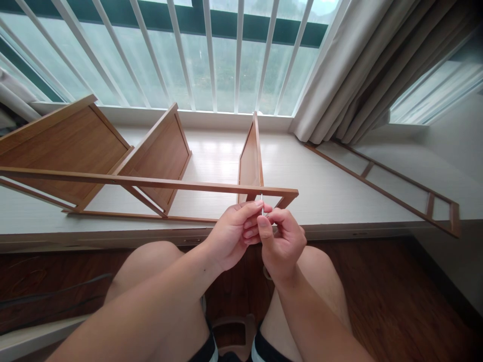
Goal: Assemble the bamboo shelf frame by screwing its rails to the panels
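Observation:
My left hand (234, 229) and my right hand (283, 239) meet just below the front rail of a wooden shelf frame (181, 185). Both pinch a thin metal pin or key (261, 203) that stands upright against the rail near its right end. Three wooden shelf boards stand on edge in the frame, the nearest one (249, 161) just behind my hands. The frame lies on its side on a white window ledge (320, 176). My knees are below my hands.
A second ladder-like wooden side frame (396, 183) lies flat on the ledge at the right. Grey curtains (362, 75) hang at the right of a barred window (211, 55). Dark wood floor lies below, with a cable (56, 291) at the left.

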Demonstrator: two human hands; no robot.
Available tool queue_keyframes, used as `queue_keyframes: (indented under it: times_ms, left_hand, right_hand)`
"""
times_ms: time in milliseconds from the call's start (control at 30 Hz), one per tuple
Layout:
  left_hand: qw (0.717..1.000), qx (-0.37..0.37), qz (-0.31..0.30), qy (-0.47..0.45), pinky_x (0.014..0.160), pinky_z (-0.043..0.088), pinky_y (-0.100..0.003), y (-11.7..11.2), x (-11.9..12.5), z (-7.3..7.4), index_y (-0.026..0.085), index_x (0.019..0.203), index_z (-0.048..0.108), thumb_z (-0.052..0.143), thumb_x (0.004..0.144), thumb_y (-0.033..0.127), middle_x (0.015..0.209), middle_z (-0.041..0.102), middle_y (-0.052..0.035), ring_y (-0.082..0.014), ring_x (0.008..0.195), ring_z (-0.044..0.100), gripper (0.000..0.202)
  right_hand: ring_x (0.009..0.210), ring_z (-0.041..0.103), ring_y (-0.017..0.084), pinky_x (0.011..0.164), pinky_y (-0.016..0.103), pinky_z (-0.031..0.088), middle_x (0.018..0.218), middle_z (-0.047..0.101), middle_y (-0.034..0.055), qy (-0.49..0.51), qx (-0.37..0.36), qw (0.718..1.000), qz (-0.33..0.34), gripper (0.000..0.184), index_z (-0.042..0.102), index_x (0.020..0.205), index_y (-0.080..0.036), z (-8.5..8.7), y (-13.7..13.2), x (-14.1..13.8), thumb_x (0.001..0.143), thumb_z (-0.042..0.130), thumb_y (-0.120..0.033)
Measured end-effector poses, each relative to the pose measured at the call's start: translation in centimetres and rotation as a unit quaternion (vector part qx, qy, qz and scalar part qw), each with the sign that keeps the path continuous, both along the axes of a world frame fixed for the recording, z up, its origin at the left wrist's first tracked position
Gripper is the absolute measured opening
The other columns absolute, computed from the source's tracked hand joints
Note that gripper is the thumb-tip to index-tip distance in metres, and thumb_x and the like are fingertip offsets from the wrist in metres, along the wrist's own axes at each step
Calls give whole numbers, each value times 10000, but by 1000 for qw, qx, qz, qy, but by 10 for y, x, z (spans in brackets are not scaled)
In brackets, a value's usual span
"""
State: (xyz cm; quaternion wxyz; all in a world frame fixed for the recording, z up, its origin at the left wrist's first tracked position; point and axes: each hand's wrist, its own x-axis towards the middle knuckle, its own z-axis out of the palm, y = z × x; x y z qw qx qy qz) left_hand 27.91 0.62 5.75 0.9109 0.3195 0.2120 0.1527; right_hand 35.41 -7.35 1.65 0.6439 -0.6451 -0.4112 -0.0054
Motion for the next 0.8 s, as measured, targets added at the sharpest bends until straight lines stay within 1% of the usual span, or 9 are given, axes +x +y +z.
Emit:
queue_keyframes:
  times_ms: [100,233,333,433,600,800]
  left_hand:
    - [1000,2,-1,-9,420,244,-143,-1,-1,1,124,801,645,677,799,402,533,247,73,-42,468,240,280]
    - [1000,-4,1,1,404,214,-141,0,-1,0,124,805,643,677,803,401,525,240,77,-38,456,223,279]
    - [1000,-2,4,5,398,194,-145,1,0,-1,122,796,635,662,821,400,525,222,78,-39,455,208,280]
    - [1000,-4,4,0,400,190,-147,1,1,-2,120,803,633,655,830,395,528,214,78,-40,458,203,277]
    - [1000,-13,3,-4,402,193,-146,2,1,-3,117,830,640,651,838,381,526,211,77,-41,465,201,264]
    - [1000,-29,5,-7,402,200,-147,0,4,-5,116,839,640,655,838,370,525,215,78,-40,464,203,255]
  right_hand:
    - [514,537,125,494,263,493,608,566,-15,9,0,1000,4,145,585,795,-200,-1,-1,0,849,634,-326]
    - [510,532,119,507,262,501,607,566,-18,0,-4,1000,-4,145,580,782,-199,-2,1,0,849,637,-314]
    - [507,535,114,508,255,505,633,593,-12,-13,-5,1000,-12,154,581,778,-196,-1,2,0,859,623,-319]
    - [515,549,113,519,249,509,651,610,-9,-26,-13,999,-15,159,587,774,-193,0,2,1,860,620,-323]
    - [525,561,120,538,255,508,622,594,-18,-38,-24,999,-20,141,592,772,-198,2,2,3,845,640,-309]
    - [550,552,113,544,247,474,647,606,-14,-62,-13,998,-24,120,596,731,-191,7,1,6,826,657,-231]
